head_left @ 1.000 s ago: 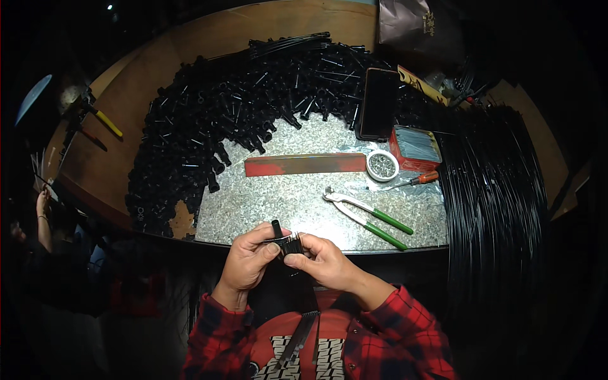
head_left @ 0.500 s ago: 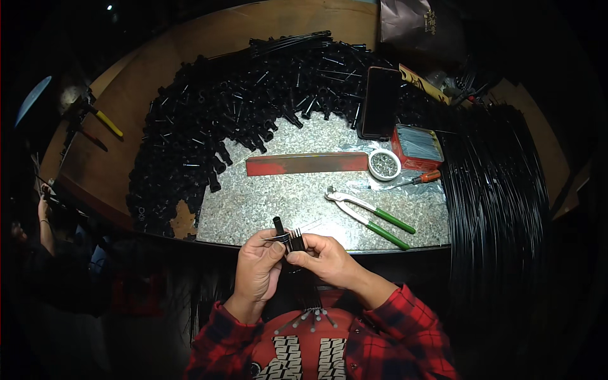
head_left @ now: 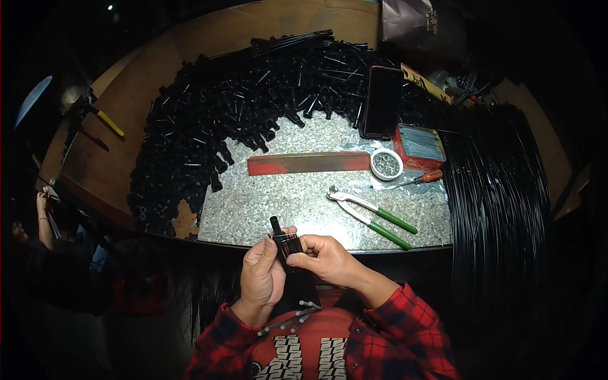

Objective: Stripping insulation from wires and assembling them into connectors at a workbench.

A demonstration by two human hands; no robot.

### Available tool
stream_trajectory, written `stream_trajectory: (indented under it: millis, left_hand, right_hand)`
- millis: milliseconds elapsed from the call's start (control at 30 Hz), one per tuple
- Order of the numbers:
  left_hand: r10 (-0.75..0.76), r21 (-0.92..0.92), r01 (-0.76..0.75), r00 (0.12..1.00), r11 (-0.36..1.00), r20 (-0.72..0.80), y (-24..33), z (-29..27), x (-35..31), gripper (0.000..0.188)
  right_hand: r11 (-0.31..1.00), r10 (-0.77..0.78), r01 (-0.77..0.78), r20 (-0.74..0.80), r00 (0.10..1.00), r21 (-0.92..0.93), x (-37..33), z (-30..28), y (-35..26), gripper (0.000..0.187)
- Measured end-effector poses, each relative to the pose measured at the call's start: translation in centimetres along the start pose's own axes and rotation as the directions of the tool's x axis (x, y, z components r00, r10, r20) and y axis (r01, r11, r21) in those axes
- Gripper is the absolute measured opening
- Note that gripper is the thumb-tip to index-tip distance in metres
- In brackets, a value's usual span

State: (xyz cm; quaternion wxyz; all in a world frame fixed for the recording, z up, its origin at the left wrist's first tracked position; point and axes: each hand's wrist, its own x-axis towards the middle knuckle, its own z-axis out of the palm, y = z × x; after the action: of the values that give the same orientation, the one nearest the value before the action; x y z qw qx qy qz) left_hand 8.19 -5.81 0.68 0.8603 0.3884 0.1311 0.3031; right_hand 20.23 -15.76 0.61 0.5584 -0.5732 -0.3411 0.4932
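Observation:
Just in front of the table's near edge, my left hand (head_left: pixel 262 273) is closed round a black tubular fitting (head_left: pixel 275 224), whose narrow neck sticks up above the fingers. Thin black rods (head_left: pixel 291 244) run close together beside it, pinched between the thumb and fingers of my right hand (head_left: pixel 328 261). Below the hands, the rods' grey tips (head_left: pixel 303 311) fan out over my lap. How the rods meet the fitting is partly hidden by my fingers.
On the speckled tabletop (head_left: pixel 285 202) lie green-handled pincers (head_left: pixel 373 218), a red bar (head_left: pixel 310 163), a screwdriver (head_left: pixel 430 176) and a white bowl of small metal pieces (head_left: pixel 386 164). Black fittings (head_left: pixel 190 126) heap behind; long black rods (head_left: pixel 497 183) hang at right. A phone (head_left: pixel 382 101) stands upright.
The fitting has shifted slightly left in my left hand, and its thumb has moved up along it. The grey rod tips over my lap have swung left and bunched differently.

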Motion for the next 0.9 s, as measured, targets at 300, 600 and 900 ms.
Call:
stream_trajectory:
  millis: [300,600,900]
  left_hand:
    - [-0.075,-0.088,0.075,0.997,0.993,0.007,0.1,0.0,0.1,0.032]
    - [-0.034,-0.039,0.033,0.999,0.999,-0.042,0.1,0.4,0.2,0.032]
    - [0.024,0.023,-0.022,0.998,0.999,-0.055,-0.2,0.8,0.1,0.032]
  right_hand:
    - [0.999,-0.006,0.006,0.002,1.0,0.036,0.0,0.0,0.1,0.017]
    - [0.995,-0.086,0.088,-0.05,0.995,0.037,0.2,0.5,-0.2,0.021]
    - [0.996,-0.087,0.089,-0.063,0.994,0.031,0.2,0.5,0.2,0.019]
